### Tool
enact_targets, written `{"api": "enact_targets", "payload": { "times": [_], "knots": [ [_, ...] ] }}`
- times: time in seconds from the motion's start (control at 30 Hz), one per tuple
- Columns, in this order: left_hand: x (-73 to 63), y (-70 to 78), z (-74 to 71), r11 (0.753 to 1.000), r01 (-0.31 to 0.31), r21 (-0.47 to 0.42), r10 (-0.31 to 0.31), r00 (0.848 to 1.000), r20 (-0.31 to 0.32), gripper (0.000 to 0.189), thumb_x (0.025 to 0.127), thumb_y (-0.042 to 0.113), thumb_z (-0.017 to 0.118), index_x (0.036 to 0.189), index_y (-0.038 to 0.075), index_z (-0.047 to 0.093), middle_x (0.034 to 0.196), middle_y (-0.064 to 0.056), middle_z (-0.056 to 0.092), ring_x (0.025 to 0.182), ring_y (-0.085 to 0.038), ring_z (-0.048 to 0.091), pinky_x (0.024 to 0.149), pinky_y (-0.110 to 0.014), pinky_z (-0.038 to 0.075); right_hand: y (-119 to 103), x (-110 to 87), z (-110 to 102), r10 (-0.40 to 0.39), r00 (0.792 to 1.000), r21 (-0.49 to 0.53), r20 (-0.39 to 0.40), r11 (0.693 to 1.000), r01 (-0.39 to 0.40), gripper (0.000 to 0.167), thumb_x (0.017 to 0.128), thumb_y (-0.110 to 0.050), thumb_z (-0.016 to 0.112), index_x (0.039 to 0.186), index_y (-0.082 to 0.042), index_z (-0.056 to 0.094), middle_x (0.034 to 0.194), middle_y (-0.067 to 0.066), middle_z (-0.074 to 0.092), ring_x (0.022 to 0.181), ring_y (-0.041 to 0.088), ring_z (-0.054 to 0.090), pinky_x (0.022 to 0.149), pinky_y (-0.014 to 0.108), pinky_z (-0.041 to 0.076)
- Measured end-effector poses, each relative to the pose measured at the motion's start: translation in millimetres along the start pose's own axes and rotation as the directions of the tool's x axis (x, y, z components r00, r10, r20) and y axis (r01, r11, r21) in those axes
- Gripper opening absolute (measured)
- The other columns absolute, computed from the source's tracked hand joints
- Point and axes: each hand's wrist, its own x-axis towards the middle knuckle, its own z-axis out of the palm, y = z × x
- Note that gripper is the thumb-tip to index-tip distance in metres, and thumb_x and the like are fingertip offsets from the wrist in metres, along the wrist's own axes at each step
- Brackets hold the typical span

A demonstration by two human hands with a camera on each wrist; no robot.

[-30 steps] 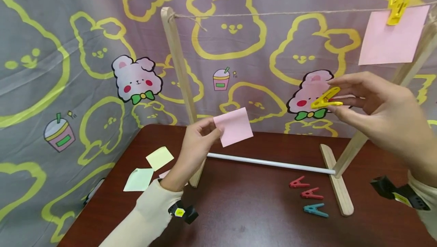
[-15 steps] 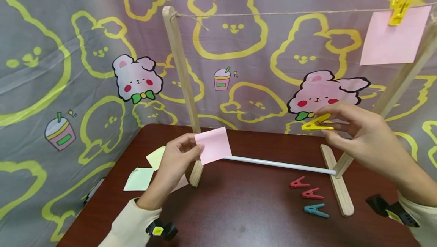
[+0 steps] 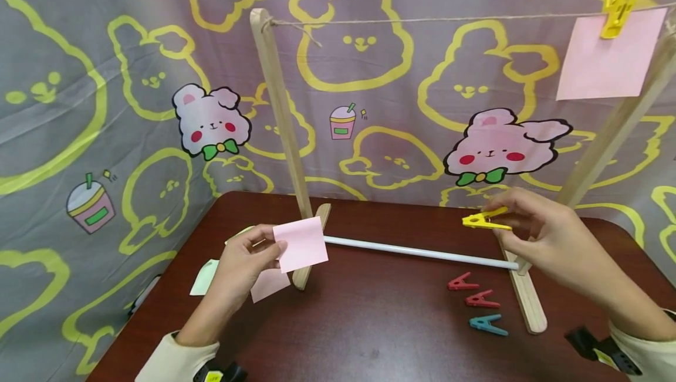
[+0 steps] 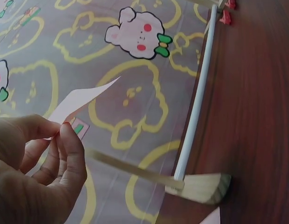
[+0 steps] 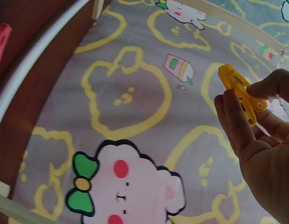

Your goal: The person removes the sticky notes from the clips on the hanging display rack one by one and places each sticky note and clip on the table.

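Note:
In the head view my left hand (image 3: 240,267) pinches a pink sticky note (image 3: 301,244) by its left edge, above the table's left part. The left wrist view shows that note (image 4: 81,100) nearly edge-on between thumb and fingertips. At the right, my right hand (image 3: 546,232) holds a yellow clothespin (image 3: 484,219) by its handle ends, its tip pointing left. The right wrist view shows the clothespin (image 5: 241,93) between thumb and fingers. Overhead runs a string (image 3: 422,20), where another yellow clothespin (image 3: 623,3) fastens a pink sticky note (image 3: 607,62) near the right post.
Two red clothespins (image 3: 482,298) and a blue one (image 3: 488,324) lie on the table (image 3: 380,323) near the right foot. Beneath my left hand lie a pink note (image 3: 270,284) and a green note (image 3: 203,278). A white rod (image 3: 417,252) joins the wooden posts (image 3: 282,106).
My left hand has moved down and left with the pink sticky note. My right hand has come down and slightly left, still holding the yellow clothespin.

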Motion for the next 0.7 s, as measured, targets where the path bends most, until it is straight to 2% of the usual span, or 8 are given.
{"api": "enact_targets", "payload": {
  "times": [0.17, 0.37, 0.5, 0.6, 0.7],
  "knots": [
    [-1.6, -9.1, -18.0, 1.0, 0.025, -0.015, -0.025, 0.999, -0.028, 0.023, 0.093, -0.003, 0.073, 0.114, -0.01, 0.067, 0.092, 0.003, 0.07, 0.078, -0.01, 0.069, 0.067, -0.026, 0.063, 10, -13.3, 8, 0.016, 0.999, -0.008, 0.028, 1.0, -0.016, 0.047, 0.079, 0.025, 0.068, 0.113, -0.008, 0.069, 0.111, -0.01, 0.065, 0.095, -0.003, 0.069, 0.075, 0.009, 0.057],
    [2.5, -22.6, -38.6, 0.996, 0.087, -0.008, -0.088, 0.994, -0.067, 0.012, 0.094, 0.0, 0.073, 0.105, 0.004, 0.072, 0.087, 0.006, 0.069, 0.073, -0.01, 0.065, 0.067, -0.024, 0.061, 24, -27.9, 18, 0.011, 0.999, 0.023, 0.031, 1.0, -0.011, 0.047, 0.075, 0.028, 0.068, 0.109, -0.005, 0.067, 0.109, -0.004, 0.064, 0.097, -0.003, 0.065, 0.081, 0.009, 0.058],
    [8.9, -29.5, -49.1, 0.993, 0.117, 0.002, -0.116, 0.99, -0.083, 0.013, 0.095, 0.002, 0.073, 0.098, 0.014, 0.074, 0.088, 0.007, 0.068, 0.073, -0.01, 0.066, 0.067, -0.024, 0.061, 31, -35.5, 24, 0.029, 0.999, 0.027, 0.046, 0.999, -0.031, 0.048, 0.073, 0.027, 0.07, 0.106, -0.006, 0.065, 0.107, 0.003, 0.061, 0.098, -0.002, 0.064, 0.08, 0.009, 0.058],
    [14.7, -33.8, -56.9, 0.99, 0.138, 0.021, -0.135, 0.986, -0.094, 0.015, 0.095, 0.003, 0.073, 0.096, 0.019, 0.074, 0.089, 0.008, 0.066, 0.075, -0.009, 0.066, 0.069, -0.024, 0.062, 37, -43.2, 30, 0.041, 0.997, 0.011, 0.061, 0.999, -0.042, 0.048, 0.073, 0.025, 0.073, 0.105, -0.009, 0.065, 0.107, 0.0, 0.061, 0.102, -0.004, 0.061, 0.078, 0.01, 0.059],
    [21.4, -37.1, -63.5, 0.986, 0.158, 0.05, -0.152, 0.983, -0.107, 0.012, 0.095, 0.005, 0.073, 0.099, 0.017, 0.074, 0.088, 0.01, 0.064, 0.078, -0.007, 0.066, 0.071, -0.024, 0.062, 42, -51.7, 38, 0.015, 0.997, 0.006, 0.073, 1.0, -0.016, 0.049, 0.072, 0.025, 0.074, 0.105, -0.01, 0.065, 0.107, -0.005, 0.061, 0.102, -0.006, 0.06, 0.077, 0.011, 0.059]
  ]
}}
